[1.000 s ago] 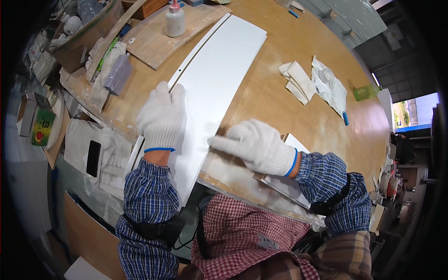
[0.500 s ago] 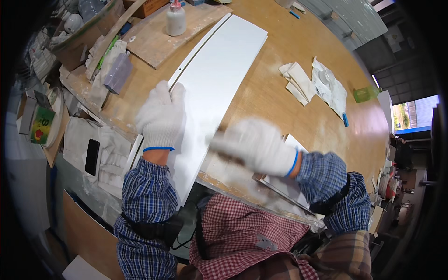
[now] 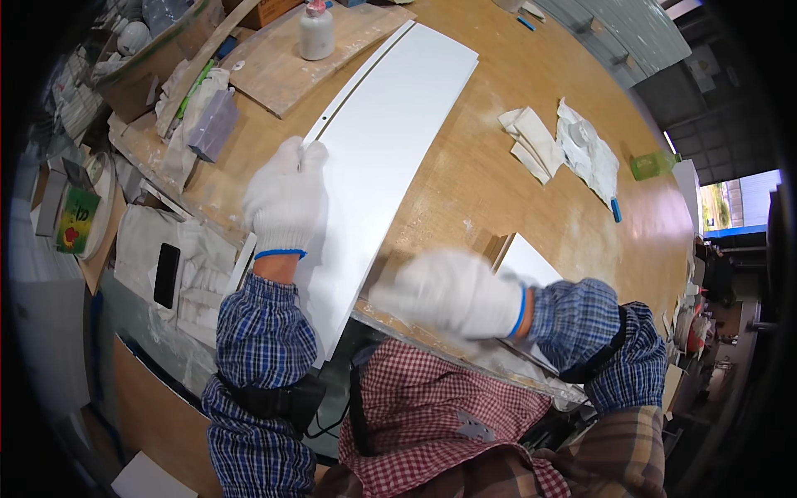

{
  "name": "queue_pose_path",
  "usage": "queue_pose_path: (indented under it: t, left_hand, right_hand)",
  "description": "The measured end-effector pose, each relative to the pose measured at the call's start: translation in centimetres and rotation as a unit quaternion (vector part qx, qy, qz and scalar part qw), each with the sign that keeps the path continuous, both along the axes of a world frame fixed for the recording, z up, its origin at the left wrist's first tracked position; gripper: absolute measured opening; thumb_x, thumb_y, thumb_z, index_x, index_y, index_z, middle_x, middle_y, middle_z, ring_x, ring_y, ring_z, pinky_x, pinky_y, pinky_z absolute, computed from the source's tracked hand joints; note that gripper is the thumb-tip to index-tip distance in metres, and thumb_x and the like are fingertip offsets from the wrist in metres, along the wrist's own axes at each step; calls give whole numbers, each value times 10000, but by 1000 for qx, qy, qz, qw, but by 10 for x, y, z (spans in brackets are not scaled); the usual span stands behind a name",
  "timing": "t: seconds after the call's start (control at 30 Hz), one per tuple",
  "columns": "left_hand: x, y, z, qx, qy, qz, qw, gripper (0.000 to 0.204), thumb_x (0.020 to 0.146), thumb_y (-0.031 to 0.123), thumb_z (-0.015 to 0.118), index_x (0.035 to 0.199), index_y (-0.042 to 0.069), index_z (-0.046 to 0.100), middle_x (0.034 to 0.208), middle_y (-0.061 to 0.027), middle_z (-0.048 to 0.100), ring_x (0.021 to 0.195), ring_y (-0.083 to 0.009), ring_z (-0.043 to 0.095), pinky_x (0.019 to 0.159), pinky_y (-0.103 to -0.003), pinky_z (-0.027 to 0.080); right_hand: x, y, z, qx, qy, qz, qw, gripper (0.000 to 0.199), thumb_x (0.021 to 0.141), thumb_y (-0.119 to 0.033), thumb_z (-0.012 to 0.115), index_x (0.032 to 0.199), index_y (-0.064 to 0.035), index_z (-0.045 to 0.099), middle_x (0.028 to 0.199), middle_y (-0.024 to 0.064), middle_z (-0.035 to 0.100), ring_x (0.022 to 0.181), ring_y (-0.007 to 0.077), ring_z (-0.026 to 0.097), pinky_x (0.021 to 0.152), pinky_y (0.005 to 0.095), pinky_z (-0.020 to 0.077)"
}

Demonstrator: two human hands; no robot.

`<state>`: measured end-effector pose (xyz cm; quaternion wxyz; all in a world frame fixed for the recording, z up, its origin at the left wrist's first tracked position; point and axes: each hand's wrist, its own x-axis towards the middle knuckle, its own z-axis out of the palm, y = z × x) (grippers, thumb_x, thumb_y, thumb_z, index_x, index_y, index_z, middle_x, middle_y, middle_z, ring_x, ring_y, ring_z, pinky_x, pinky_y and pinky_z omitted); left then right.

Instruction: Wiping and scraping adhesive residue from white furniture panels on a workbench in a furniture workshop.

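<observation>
A long white board [image 3: 398,108] is slanting across a tan table [image 3: 498,83], upper centre to lower centre. The gloved left hand [image 3: 281,199], centre left, is resting curled over the board's left edge, grip unclear. The gloved right hand [image 3: 457,295], lower centre, is appearing blurred; its openness and hold cannot be told.

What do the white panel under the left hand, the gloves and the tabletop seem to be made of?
White panel: possibly painted or laminated board; smooth, evenly white face, but its core cannot be told.
Gloves: knitted yarn, perhaps cotton; matte, with ribbed cuffs edged in blue.
Tabletop: likely wood-based sheet, perhaps varnished; tan, with a soft sheen and pale smudges.
</observation>
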<state>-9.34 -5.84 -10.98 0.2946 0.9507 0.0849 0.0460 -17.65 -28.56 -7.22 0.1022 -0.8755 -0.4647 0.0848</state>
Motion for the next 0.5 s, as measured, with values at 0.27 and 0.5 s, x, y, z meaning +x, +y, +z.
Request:
queue_pose_path:
  t: [0.27, 0.5]
  left_hand:
    - [4, 8, -8, 160, -135, -151, 966, 501, 1008, 474, 541, 1260, 78, 714, 1169, -216, 737, 1129, -410, 678, 987, -468, 499]
    - [-2, 6, -1, -51, 6, 1, 999, 485, 995, 451, 562, 1237, 63, 722, 1171, -222, 734, 1119, -407, 681, 986, -459, 502]
  right_hand:
    - [108, -37, -17, -9, -241, -303, 922, 346, 925, -84, 596, 1252, -187, 646, 947, 106, 616, 867, 327, 645, 732, 457, 534]
    - [-51, 18, -34, 135, 38, 42, 989, 46, 945, -133, 627, 970, -119, 663, 849, 123, 689, 775, 283, 720, 738, 435, 632]
